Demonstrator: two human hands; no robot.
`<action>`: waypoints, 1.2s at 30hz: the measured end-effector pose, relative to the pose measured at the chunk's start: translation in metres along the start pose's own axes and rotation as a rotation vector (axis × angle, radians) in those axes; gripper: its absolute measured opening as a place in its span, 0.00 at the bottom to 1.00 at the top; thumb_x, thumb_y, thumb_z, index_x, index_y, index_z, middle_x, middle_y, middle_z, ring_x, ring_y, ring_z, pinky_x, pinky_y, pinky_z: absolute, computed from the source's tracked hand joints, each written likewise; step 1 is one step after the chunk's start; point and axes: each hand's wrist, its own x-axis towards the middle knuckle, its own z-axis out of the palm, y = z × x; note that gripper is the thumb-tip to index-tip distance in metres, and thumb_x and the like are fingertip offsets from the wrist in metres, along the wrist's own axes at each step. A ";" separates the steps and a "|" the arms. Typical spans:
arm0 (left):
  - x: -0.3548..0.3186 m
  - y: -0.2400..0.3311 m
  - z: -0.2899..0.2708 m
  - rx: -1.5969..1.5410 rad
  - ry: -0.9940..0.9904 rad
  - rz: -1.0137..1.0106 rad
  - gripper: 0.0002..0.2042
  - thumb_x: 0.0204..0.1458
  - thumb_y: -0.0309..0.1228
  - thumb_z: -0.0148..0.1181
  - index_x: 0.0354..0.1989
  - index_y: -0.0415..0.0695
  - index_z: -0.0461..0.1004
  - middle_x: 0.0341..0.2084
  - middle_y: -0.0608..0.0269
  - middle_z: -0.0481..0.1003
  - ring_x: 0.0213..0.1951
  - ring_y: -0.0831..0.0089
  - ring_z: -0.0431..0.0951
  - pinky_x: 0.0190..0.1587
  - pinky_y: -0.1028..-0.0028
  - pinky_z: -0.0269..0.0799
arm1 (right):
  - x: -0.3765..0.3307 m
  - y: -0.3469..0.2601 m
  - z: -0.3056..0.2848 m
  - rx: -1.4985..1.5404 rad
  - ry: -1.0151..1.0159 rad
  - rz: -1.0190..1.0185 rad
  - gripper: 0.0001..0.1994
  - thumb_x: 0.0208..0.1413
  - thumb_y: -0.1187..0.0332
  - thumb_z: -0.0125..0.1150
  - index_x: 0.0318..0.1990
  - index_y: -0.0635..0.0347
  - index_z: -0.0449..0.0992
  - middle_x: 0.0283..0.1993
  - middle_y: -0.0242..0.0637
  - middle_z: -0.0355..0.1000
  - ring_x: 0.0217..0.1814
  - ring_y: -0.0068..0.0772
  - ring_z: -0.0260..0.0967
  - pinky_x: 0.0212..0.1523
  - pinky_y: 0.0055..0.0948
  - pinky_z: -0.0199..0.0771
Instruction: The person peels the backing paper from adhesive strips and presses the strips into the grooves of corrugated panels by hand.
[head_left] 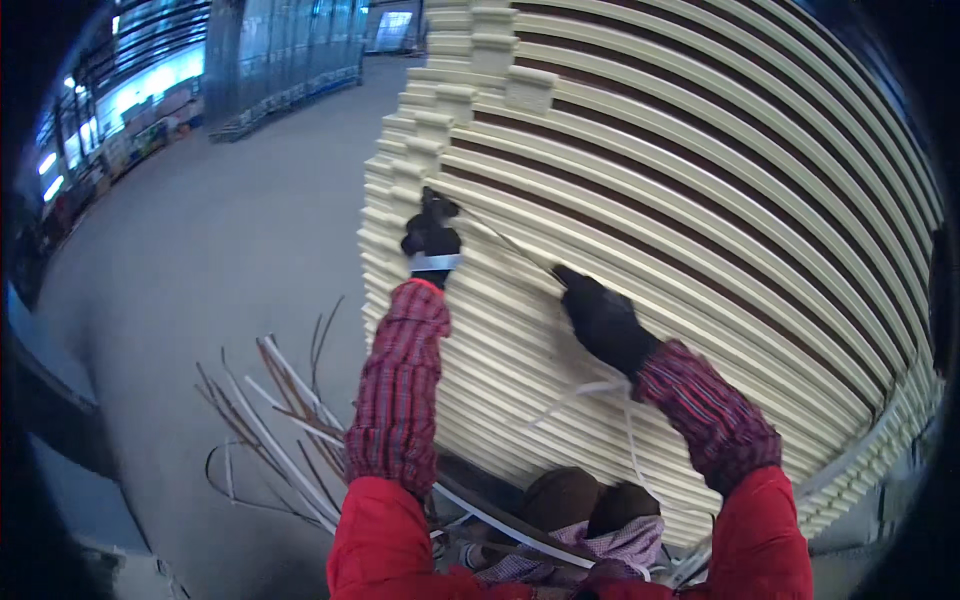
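Observation:
Long cream ribbed profiles lie side by side in a broad stack under both hands. My left hand, in a black glove with a white band at the wrist, is closed near the profiles' left ends. My right hand, also black-gloved, is closed over the middle of the near profiles. A thin dark strip runs taut between the two hands, gripped by both. White strip hangs in a loose loop below my right wrist. The fingertips are too dark to make out fully.
Loose brown and white strips fan out over the floor on the left. Short cream pieces sit on the profiles' far left ends. Sheet-like panels stand at the back left on the grey floor.

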 end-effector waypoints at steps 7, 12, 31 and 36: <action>0.025 -0.025 0.013 -0.607 0.047 -0.150 0.13 0.52 0.30 0.48 0.44 0.41 0.69 0.37 0.56 0.72 0.42 0.64 0.72 0.43 0.71 0.67 | -0.232 0.128 -0.158 -0.239 0.160 0.271 0.12 0.52 0.72 0.50 0.43 0.58 0.73 0.32 0.39 0.73 0.32 0.38 0.71 0.33 0.29 0.70; 0.015 0.024 0.025 -0.166 0.164 -0.168 0.20 0.57 0.45 0.43 0.52 0.47 0.64 0.41 0.47 0.71 0.43 0.51 0.71 0.45 0.59 0.65 | -0.295 0.149 -0.208 -0.809 0.250 0.282 0.05 0.51 0.69 0.55 0.28 0.57 0.76 0.22 0.38 0.69 0.26 0.42 0.68 0.27 0.34 0.67; -0.257 0.462 0.102 -0.299 -0.384 0.271 0.42 0.45 0.51 0.53 0.62 0.35 0.45 0.61 0.37 0.43 0.65 0.45 0.38 0.63 0.50 0.33 | -0.285 0.141 -0.206 -0.327 0.428 0.358 0.07 0.52 0.68 0.56 0.28 0.59 0.77 0.21 0.41 0.69 0.22 0.41 0.66 0.24 0.35 0.63; -0.281 0.426 0.125 -1.415 -1.157 -0.121 0.19 0.56 0.40 0.48 0.49 0.40 0.67 0.47 0.48 0.69 0.48 0.56 0.71 0.51 0.62 0.67 | -0.365 0.113 -0.224 -0.339 0.283 0.474 0.07 0.51 0.67 0.57 0.32 0.59 0.77 0.27 0.41 0.73 0.29 0.42 0.69 0.29 0.33 0.67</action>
